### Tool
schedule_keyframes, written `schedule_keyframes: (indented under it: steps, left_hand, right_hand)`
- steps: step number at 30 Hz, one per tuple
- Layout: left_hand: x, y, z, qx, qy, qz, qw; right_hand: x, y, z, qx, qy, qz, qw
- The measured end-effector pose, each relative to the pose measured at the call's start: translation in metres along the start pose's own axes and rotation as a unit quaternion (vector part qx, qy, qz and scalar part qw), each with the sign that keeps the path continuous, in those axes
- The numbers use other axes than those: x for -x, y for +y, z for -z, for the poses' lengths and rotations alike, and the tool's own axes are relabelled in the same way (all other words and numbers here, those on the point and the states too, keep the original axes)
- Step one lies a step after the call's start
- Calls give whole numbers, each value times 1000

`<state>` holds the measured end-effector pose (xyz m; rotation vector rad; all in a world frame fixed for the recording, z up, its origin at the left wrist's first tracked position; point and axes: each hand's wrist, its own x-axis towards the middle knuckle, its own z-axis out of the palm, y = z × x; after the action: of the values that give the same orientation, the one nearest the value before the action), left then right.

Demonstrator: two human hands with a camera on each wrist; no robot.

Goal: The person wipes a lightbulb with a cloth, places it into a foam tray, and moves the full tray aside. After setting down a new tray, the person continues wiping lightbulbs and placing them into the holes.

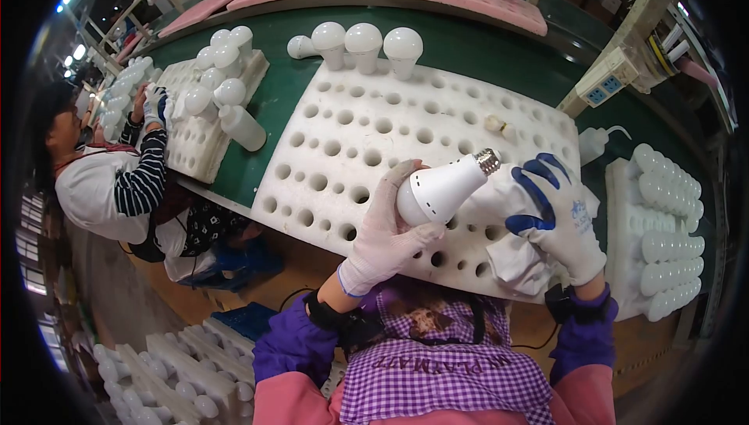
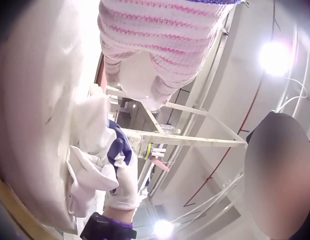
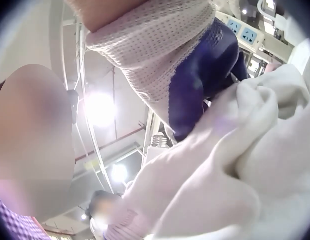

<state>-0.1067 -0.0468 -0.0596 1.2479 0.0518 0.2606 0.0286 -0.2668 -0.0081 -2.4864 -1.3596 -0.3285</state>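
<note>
My left hand (image 1: 382, 242), in a white knit glove, grips an LED light bulb (image 1: 443, 189) by its round white dome. The bulb tilts with its metal screw base (image 1: 488, 161) up and to the right. Pink stripes mark this glove (image 2: 160, 37) in the left wrist view, where the dome (image 2: 137, 75) shows between fingers and thumb. Gloved in white with blue-coated fingers, my right hand (image 1: 563, 218) holds a bunched white cloth (image 1: 521, 263) just right of the bulb. In the right wrist view its blue fingers (image 3: 205, 70) pinch the cloth (image 3: 235, 165).
Under both hands lies a white foam tray (image 1: 328, 117) with rows of holes. Several bulbs (image 1: 363, 39) stand along its far edge, and a small yellowish-white piece (image 1: 499, 126) lies on it. Bulb-filled foam (image 1: 624, 246) stands right; another person (image 1: 109, 183) works at left.
</note>
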Motion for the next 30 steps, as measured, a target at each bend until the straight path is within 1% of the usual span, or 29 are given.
schedule_keyframes:
  steps: [1, 2, 3, 4, 5, 6, 7, 8, 10, 12, 13, 14, 16, 17, 18, 19, 20, 22, 23, 24, 25, 26, 28, 29, 30]
  left_hand:
    - [-1, -2, 1, 2, 2, -1, 1000]
    - [-2, -5, 2, -15, 3, -32, 999]
    - [-2, -7, 3, -33, 3, -61, 998]
    - [-2, -7, 2, -34, 2, -60, 998]
    - [-2, -5, 0, -22, 5, -51, 998]
    - [-3, -4, -1, -11, 8, -45, 999]
    - [-5, -5, -1, -14, 9, -50, 999]
    - [-7, -8, 0, -35, -3, -45, 998]
    - [-11, -11, 6, -57, -11, -44, 997]
    - [-18, -13, 12, -73, -10, -26, 997]
    - [-21, -13, 17, -133, 9, -36, 990]
    - [-26, -7, 21, -136, 9, -38, 990]
    - [-46, 13, 32, -254, 5, 17, 967]
    - [-60, 16, 39, -269, 5, 9, 963]
    - [-78, 23, 44, -271, 5, 6, 963]
    - [-97, 31, 49, -371, 11, -22, 928]
    - [-116, 38, 54, -467, 17, -49, 883]
    - [-158, 39, 66, -609, 13, -134, 782]
    - [-177, 43, 67, -609, 13, -137, 781]
    - [-195, 45, 66, -684, -4, -131, 717]
    - [-210, 47, 63, -752, -22, -124, 646]
    - [-222, 47, 59, -751, -25, -127, 647]
    - [-242, 46, 52, -812, -98, -44, 574]
    - [-248, 47, 49, -811, -110, -20, 574]
    - [-246, 54, 42, -811, -110, -24, 575]
  right_hand:
    - [-4, -3, 3, -72, 47, -19, 996]
    - [-7, -7, 6, -144, 93, -38, 984]
    - [-14, -21, 13, -273, 97, -171, 942]
    - [-15, -14, 13, -394, 58, -156, 904]
    - [-23, -17, 13, -481, 22, -172, 860]
    - [-34, -21, 14, -562, -15, -183, 806]
    - [-45, -23, 15, -606, -75, -213, 763]
    - [-57, -26, 17, -562, -150, -245, 775]
    - [-68, -25, 9, -573, -147, -237, 771]
    - [-79, -14, 6, -542, -73, -200, 813]
    - [-84, -2, 1, -477, -19, -235, 847]
    - [-91, 14, -8, -463, 56, -254, 847]
    - [-105, 39, -21, -382, 179, -224, 879]
    - [-104, 41, -21, -383, 181, -223, 878]
    - [-103, 41, -21, -398, 164, -205, 879]
    - [-101, 40, -21, -413, 146, -188, 879]
    - [-96, 26, -21, -391, 116, -168, 898]
    - [-84, -15, -10, -488, 34, -158, 858]
    - [-74, -25, -18, -522, -21, -168, 836]
    - [-65, -31, -28, -553, -75, -179, 810]
    - [-59, -32, -37, -545, -116, -180, 811]
    - [-54, -32, -46, -536, -155, -182, 810]
    - [-43, -28, -69, -590, -171, -216, 759]
    - [-42, -26, -69, -597, -170, -227, 751]
    - [-41, -25, -70, -595, -167, -228, 753]
